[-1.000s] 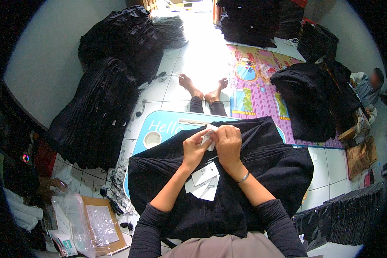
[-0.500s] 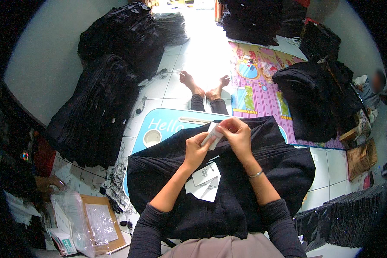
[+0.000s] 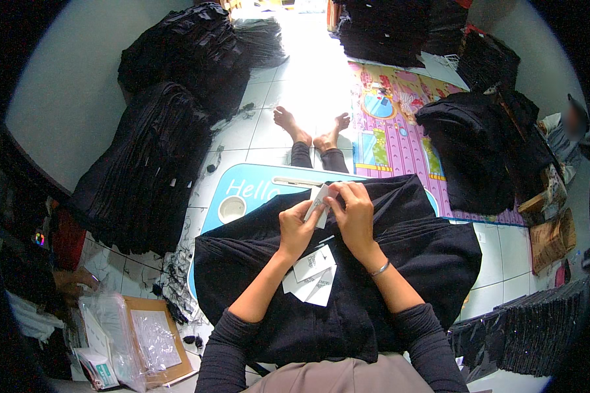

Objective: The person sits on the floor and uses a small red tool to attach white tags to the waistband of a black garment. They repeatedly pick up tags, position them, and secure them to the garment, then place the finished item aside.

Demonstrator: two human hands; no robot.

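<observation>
Single head-worn fisheye view, looking steeply down from above, close over the lap surface [image 3: 242, 190], floor [image 3: 269, 137] curving toward the rim

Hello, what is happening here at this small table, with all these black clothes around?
A person sitting on the floor holds a small white paper tag between the left hand and the right hand, above a black folded garment spread over a low light-blue table. More loose white paper tags lie on the garment near the wrists. Tall stacks of black garments stand around on the white tiled floor.
</observation>
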